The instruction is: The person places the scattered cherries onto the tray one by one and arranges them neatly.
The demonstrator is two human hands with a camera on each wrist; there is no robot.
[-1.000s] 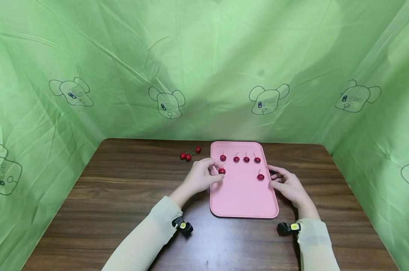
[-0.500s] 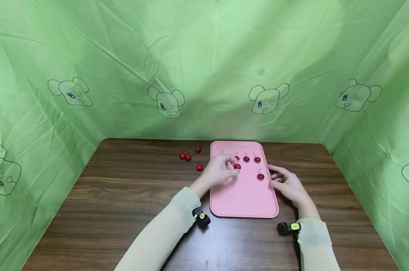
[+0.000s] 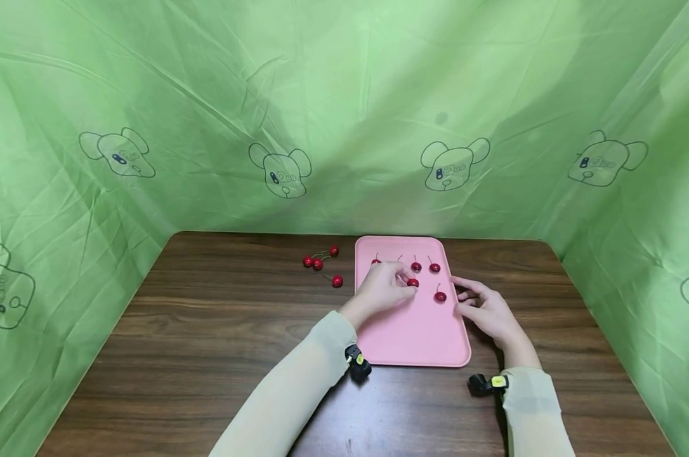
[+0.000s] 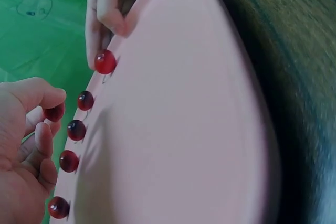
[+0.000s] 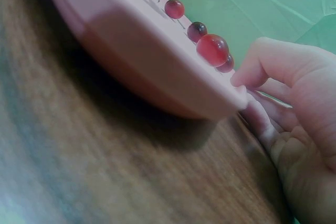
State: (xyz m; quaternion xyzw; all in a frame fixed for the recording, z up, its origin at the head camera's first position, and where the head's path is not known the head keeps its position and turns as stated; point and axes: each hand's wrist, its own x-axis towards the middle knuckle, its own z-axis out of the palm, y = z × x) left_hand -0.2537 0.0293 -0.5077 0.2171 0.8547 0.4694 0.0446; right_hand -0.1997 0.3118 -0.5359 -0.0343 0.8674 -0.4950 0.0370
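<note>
The left hand (image 3: 383, 289) pinches a cherry (image 3: 413, 283) between curled fingertips over the far half of the pink tray (image 3: 413, 336), just beside the row of cherries (image 3: 425, 267) at its far edge, while the right hand (image 3: 484, 311) rests relaxed and holding nothing at the tray's right edge, near a lone cherry (image 3: 439, 296).

A dark brown wooden table (image 3: 207, 330) stands before a wrinkled green cloth backdrop (image 3: 344, 95) — printed with outlined cartoon bear heads (image 3: 280, 171) — wrapping round three sides.
</note>
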